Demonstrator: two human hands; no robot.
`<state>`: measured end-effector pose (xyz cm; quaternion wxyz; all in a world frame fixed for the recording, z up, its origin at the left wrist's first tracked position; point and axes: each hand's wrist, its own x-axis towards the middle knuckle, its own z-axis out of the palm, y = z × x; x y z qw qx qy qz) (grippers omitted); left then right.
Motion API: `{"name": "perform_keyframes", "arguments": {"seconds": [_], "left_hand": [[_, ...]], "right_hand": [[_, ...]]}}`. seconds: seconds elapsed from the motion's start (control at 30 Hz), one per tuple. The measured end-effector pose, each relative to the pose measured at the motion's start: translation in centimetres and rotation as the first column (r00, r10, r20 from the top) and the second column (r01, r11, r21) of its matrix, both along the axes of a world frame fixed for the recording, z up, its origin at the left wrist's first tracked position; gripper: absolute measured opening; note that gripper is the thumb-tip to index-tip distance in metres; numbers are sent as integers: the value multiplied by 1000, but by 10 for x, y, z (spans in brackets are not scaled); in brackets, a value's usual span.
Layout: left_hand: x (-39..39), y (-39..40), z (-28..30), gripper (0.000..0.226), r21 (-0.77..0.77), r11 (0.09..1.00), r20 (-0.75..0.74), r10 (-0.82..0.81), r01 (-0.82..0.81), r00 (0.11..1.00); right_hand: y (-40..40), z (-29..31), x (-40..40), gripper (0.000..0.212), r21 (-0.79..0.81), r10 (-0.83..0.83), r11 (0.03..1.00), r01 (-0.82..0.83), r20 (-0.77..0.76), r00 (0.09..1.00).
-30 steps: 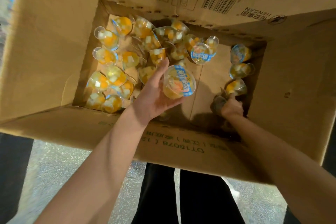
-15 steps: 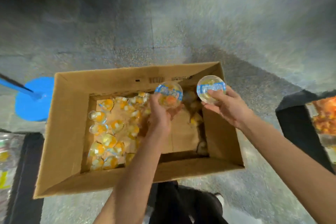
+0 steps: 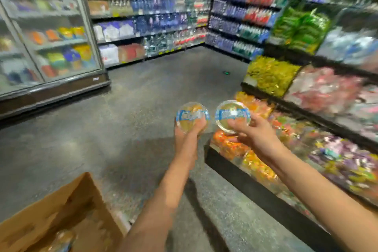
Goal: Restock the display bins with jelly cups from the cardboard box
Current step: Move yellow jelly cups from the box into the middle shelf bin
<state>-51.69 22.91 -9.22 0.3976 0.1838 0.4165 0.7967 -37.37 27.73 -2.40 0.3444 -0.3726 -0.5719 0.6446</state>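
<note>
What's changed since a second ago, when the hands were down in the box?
Both hands have come up out of the box and swung right, toward the bins. The right hand, then reaching among the cups, now holds a cup by the nearest bin. The left hand keeps its cup. The box stays on the floor, cups left inside.

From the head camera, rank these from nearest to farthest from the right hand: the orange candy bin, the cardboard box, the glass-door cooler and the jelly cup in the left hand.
Measured from the right hand:
1. Orange candy bin, just beneath and beside it, on the right.
2. Jelly cup in the left hand, close on its left.
3. Cardboard box, on the floor at lower left.
4. Glass-door cooler, far left across the aisle.
</note>
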Motion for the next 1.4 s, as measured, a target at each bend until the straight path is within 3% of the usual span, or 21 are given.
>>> {"name": "perform_keyframes", "arguments": {"seconds": [0.13,0.43,0.6,0.8,0.97,1.1,1.17,1.27,1.4], "left_hand": [[135,76,33,62,47,983,-33,-175,176,984],[364,177,51,81,76,885,-111,-450,459,886],[455,233,43,83,34,803,-180,-580,594,794],[558,319,25,75,6,736,-128,-670,676,731],[636,387,26,85,-54,731,-108,-681,680,724],[693,438,20,38,-65,638,-77,-770,767,634],[718,461,15,28,-101,599,-57,-800,794,597],[756,501,5,21,-189,608,-76,-792,771,606],[809,558,-8,8,-216,655,-32,-746,724,665]], "right_hand": [[35,21,132,25,69,-217,973,221,-61,974],[95,27,347,25,30,-551,822,569,-210,807],[134,22,442,22,59,-634,761,646,-145,760],[211,13,541,26,77,-698,709,701,-65,713],[290,5,617,28,5,-707,706,708,-49,705],[336,-9,682,25,-95,-782,623,776,-59,620],[358,-19,722,30,-171,-832,551,816,-42,553],[395,-34,782,34,-252,-871,482,839,-34,490],[452,-48,850,28,-292,-869,482,826,-45,492]]}}
